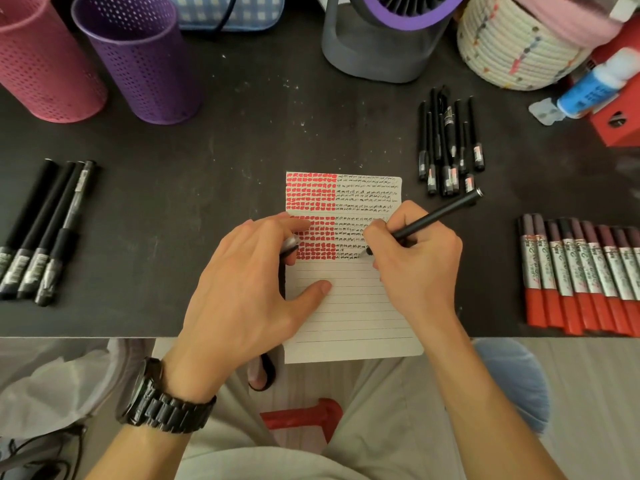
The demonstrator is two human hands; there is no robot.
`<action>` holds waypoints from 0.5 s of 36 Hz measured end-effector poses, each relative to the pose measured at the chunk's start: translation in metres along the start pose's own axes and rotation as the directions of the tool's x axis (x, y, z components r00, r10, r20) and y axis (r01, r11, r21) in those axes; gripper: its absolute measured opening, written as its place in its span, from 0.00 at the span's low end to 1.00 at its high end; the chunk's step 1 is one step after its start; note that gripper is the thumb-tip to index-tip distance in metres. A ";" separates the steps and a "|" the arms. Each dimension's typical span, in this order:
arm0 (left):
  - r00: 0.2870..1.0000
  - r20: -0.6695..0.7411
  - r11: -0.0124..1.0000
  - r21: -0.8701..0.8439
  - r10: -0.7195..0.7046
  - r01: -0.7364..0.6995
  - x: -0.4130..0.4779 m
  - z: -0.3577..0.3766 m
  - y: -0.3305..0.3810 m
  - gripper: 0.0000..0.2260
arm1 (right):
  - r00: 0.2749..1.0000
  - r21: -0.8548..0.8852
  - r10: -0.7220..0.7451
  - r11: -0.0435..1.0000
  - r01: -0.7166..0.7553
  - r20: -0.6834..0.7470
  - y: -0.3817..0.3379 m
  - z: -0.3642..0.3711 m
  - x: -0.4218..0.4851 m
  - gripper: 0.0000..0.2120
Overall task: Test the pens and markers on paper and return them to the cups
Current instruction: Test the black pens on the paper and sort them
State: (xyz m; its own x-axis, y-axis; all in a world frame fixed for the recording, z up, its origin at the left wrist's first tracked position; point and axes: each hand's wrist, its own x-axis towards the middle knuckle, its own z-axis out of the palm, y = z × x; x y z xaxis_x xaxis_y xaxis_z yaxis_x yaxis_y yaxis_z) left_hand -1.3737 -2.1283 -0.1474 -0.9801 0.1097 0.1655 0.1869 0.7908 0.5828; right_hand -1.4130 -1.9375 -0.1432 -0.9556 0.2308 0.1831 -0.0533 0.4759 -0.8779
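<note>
A lined sheet of paper (349, 306) lies at the desk's front edge, its upper half filled with red blocks and black scribbles. My right hand (415, 261) grips a black pen (436, 216) with its tip on the paper beside the lowest scribbles. My left hand (249, 282) rests on the paper's left side, thumb flat on the sheet, fingers curled round a pen cap (289, 245). A pink mesh cup (41, 60) and a purple mesh cup (138, 57) stand at the back left.
Several black pens (38, 230) lie at the left, a pile of black pens (450, 147) behind the paper at the right, and a row of red markers (585, 275) at the right edge. A grey fan (377, 39), rope basket (519, 43) and glue bottle (595, 84) stand behind.
</note>
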 end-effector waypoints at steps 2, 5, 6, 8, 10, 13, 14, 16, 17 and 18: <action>1.000 -0.001 1.000 -0.008 0.004 -0.004 0.000 0.000 0.000 0.28 | 1.000 0.001 -0.002 1.000 0.002 0.003 0.000 0.000 0.000 0.14; 1.000 -0.003 1.000 -0.016 0.003 -0.003 0.000 0.001 -0.001 0.27 | 1.000 0.005 0.007 1.000 -0.007 0.013 -0.001 0.000 0.000 0.14; 1.000 0.000 1.000 -0.016 0.004 -0.004 0.000 0.001 -0.002 0.27 | 1.000 0.004 0.010 1.000 -0.010 0.014 -0.001 -0.001 0.000 0.13; 1.000 0.010 1.000 -0.016 0.012 -0.011 0.000 0.001 -0.002 0.27 | 1.000 -0.002 0.007 1.000 -0.007 0.012 -0.001 -0.001 0.000 0.13; 1.000 0.016 1.000 -0.023 0.020 -0.019 0.000 0.001 -0.003 0.27 | 1.000 -0.002 0.003 1.000 -0.003 0.012 -0.001 0.000 0.000 0.13; 1.000 0.010 1.000 -0.016 0.019 -0.019 0.000 0.001 -0.004 0.27 | 0.999 0.056 0.028 0.998 -0.026 -0.032 0.000 -0.002 0.001 0.14; 1.000 0.006 1.000 -0.015 0.019 -0.019 0.000 0.001 -0.004 0.26 | 0.996 0.110 0.057 0.993 -0.050 -0.063 0.000 -0.004 0.002 0.15; 1.000 -0.001 1.000 -0.020 0.018 -0.018 -0.001 0.003 -0.004 0.25 | 0.987 0.236 0.115 0.968 -0.086 -0.111 0.000 -0.007 0.003 0.19; 1.000 -0.004 1.000 -0.020 0.017 -0.017 -0.001 0.004 -0.004 0.24 | 0.985 0.280 0.124 0.956 -0.085 -0.124 0.000 -0.008 0.003 0.19; 1.000 -0.007 1.000 -0.018 0.017 -0.017 -0.001 0.004 -0.004 0.23 | 0.983 0.315 0.130 0.945 -0.084 -0.126 -0.001 -0.010 0.003 0.18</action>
State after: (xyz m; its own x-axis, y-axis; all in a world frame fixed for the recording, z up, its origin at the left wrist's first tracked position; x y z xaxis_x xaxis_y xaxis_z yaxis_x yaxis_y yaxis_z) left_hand -1.3733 -2.1291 -0.1530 -0.9763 0.1188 0.1810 0.2049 0.7777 0.5943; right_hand -1.4132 -1.9289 -0.1378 -0.9101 0.3959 0.1223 -0.0612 0.1636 -0.9846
